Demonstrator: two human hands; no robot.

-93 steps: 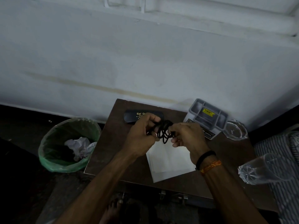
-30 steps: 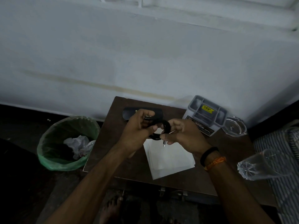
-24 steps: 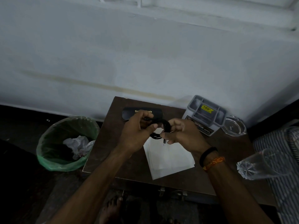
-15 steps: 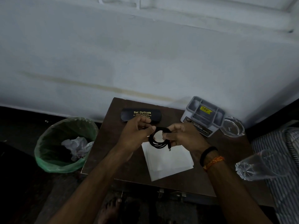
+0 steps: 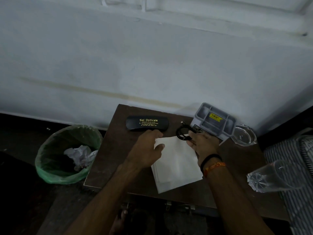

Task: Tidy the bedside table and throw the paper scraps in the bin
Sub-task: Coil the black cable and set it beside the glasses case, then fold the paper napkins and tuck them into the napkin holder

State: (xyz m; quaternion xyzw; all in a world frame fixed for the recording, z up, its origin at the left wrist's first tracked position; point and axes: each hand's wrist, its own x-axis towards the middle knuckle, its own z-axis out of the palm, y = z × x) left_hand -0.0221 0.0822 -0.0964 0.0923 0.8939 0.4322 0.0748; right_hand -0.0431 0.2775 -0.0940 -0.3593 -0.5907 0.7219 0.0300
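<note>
On the brown bedside table (image 5: 111, 160), my right hand (image 5: 202, 145) pinches a coiled black cable (image 5: 183, 134) just left of the grey organiser tray (image 5: 215, 121). My left hand (image 5: 147, 150) lies over the left edge of a white folded paper (image 5: 177, 165), thumb on the sheet, holding nothing. A black glasses case (image 5: 147, 123) with yellow lettering sits at the table's back. To the left on the floor stands the green-lined bin (image 5: 50, 160) with crumpled paper scraps (image 5: 79, 154) inside.
An empty glass (image 5: 244, 135) stands right of the organiser. A clear plastic bottle (image 5: 274, 177) lies at the right, next to striped bedding (image 5: 294, 160). A white wall is close behind the table. My bare foot (image 5: 120, 221) shows below the table front.
The cable has been wound into a tight coil. My left hand let go of it and dropped to the paper; my right hand carried the coil right, toward the organiser.
</note>
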